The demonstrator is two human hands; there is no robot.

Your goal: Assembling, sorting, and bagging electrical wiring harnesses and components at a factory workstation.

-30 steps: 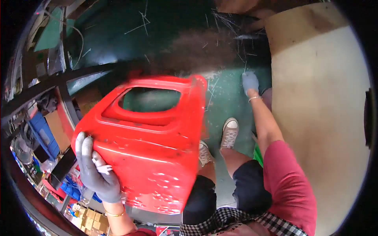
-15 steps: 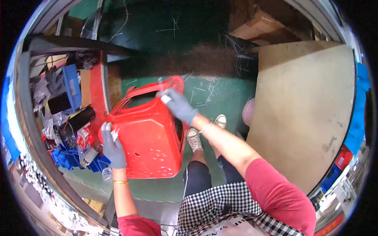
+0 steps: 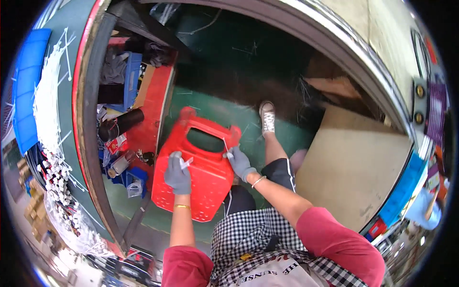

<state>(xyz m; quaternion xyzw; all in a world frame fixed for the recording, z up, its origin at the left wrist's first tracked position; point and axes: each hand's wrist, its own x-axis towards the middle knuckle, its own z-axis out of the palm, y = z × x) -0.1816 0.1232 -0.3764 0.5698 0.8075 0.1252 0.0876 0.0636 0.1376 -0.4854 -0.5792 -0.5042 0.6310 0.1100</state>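
Note:
A red plastic chair stands tilted before me, its backrest with a large opening on the far side and small raised dots on its seat. My left hand, in a grey glove, is over the seat's left part, fingers drawn together. A small white piece shows at its fingertips; whether it is held or stuck to the glove is unclear. Beside the right foot of the backrest, my right hand, also gloved in grey, has its fingers closed at a thin white strip.
To the left, a red shelf carries a blue bin, a dark cylinder and bagged items. A beige board stands on the right. Several white strips lie on the bench at far left. My shoe is beyond the chair.
The chair has been turned, its backrest now pointing away from me. My right hand came down from the backrest to its right side. The view has swung, and one leg is stretched forward.

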